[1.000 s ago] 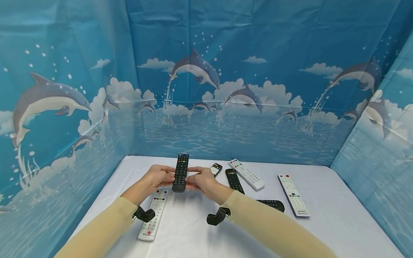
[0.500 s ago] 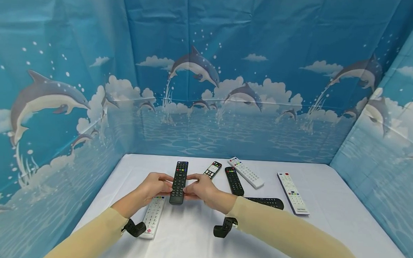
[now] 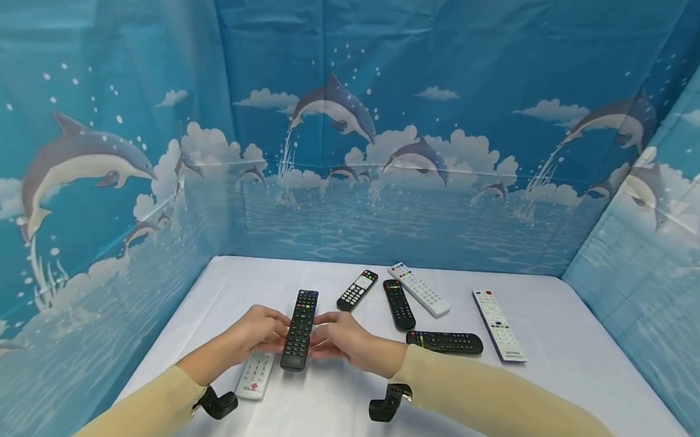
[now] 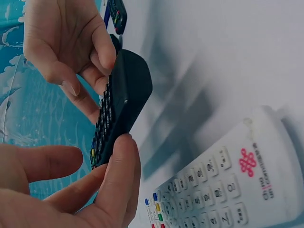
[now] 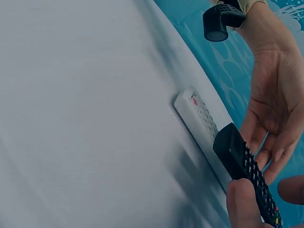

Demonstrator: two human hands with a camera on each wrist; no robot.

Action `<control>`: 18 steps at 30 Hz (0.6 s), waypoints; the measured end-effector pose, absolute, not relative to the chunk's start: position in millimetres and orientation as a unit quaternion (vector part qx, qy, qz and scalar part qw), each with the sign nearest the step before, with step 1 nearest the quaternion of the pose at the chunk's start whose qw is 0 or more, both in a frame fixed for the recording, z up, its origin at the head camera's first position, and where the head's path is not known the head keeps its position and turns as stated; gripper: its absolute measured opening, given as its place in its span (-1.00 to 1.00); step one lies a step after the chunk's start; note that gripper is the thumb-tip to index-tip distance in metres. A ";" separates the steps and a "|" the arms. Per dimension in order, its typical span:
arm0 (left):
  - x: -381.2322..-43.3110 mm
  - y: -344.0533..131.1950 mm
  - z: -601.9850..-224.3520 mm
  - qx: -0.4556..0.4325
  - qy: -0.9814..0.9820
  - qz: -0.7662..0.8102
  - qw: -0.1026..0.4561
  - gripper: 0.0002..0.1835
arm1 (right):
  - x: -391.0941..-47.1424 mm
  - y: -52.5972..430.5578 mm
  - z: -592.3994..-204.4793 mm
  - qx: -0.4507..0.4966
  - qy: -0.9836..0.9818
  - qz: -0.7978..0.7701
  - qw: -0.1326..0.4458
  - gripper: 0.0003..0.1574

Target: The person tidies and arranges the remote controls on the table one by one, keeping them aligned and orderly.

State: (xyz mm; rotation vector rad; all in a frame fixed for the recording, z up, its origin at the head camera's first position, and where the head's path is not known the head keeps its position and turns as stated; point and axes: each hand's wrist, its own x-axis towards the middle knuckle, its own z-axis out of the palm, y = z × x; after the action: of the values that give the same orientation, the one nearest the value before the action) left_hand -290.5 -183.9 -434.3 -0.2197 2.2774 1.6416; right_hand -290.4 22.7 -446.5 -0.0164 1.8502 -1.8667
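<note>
A long black remote control [image 3: 299, 331] is held between my two hands over the white tablecloth, its buttons facing up and its far end pointing away. My left hand [image 3: 256, 336] grips its left edge, fingers against the side and underside in the left wrist view. On the opposite edge, my right hand [image 3: 346, 342] holds it with thumb and fingertips. A white remote control [image 3: 255, 375] with a pink logo lies on the cloth beneath my left hand, its far part hidden in the head view.
Right of the hands lie a black remote with a white keypad [image 3: 357, 290], two more black remotes [image 3: 399, 305] [image 3: 446, 342], and two white ones [image 3: 419, 289] [image 3: 499, 326]. A dolphin-print curtain [image 3: 338, 224] encloses the table's back and sides.
Both hands have brought the black remote control down and nearer to me, still held between them. The remotes behind the right hand and forearm are now more exposed; the white one on the left is more covered.
</note>
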 end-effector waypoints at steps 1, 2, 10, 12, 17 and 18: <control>-288.8 -184.2 -434.2 -0.075 0.801 0.571 0.164 -0.61 | -288.5 22.6 -446.6 -0.008 0.679 -0.687 0.257 -0.26; -287.1 -184.6 -434.1 -0.072 0.804 0.566 0.166 -0.60 | -286.7 22.5 -446.5 -0.009 0.678 -0.687 0.262 -0.25; -277.4 -188.3 -433.2 -0.049 0.817 0.542 0.190 -0.61 | -277.6 23.0 -455.2 -0.021 0.663 -0.690 0.289 -0.29; -275.8 -189.0 -434.7 -0.045 0.821 0.534 0.199 -0.62 | -275.7 23.4 -458.2 -0.022 0.664 -0.686 0.295 -0.30; -272.7 -190.4 -439.3 -0.030 0.828 0.518 0.212 -0.64 | -271.3 24.4 -461.3 -0.022 0.670 -0.672 0.314 -0.29; -272.4 -190.3 -440.0 -0.027 0.830 0.514 0.215 -0.64 | -270.6 24.4 -461.4 -0.023 0.670 -0.671 0.318 -0.30</control>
State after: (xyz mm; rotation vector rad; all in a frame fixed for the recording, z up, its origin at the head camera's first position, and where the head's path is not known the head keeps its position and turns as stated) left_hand -272.4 -190.3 -440.0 -0.0747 2.3021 1.4241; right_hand -270.6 24.4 -461.4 -0.0618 1.7612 -1.7641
